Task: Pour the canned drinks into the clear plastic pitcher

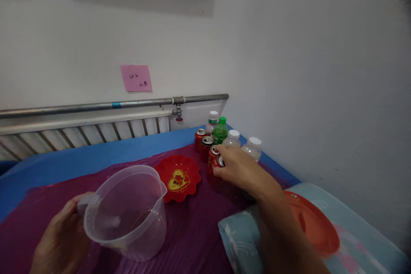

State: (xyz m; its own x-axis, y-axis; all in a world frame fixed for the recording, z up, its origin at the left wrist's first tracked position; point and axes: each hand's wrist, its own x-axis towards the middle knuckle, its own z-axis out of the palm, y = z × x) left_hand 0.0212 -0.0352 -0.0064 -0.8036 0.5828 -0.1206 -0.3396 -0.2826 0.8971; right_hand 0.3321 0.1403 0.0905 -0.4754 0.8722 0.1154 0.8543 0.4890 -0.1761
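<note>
My left hand [64, 235] is closed round the handle of a clear plastic jug [144, 227], which has a pouring spout and looks empty. The jug is at the lower left over a purple plastic sheet. My right hand [239, 167] reaches across to a row of red drink cans; its thumb and forefinger are round the top of the nearest red can [215, 172]. Behind that one stand several more cans, among them a red can with a dark rim [206, 150]. A red scalloped plate [189, 175] with a yellow heart print lies between the jug and the cans.
Behind the cans stand a green bottle [221, 132] and several clear white-capped bottles [233, 136]. An orange oval dish [316, 222] rests on a light-blue patterned cloth [321, 195] at right. A radiator [96, 130] and pipe [138, 103] run along the wall.
</note>
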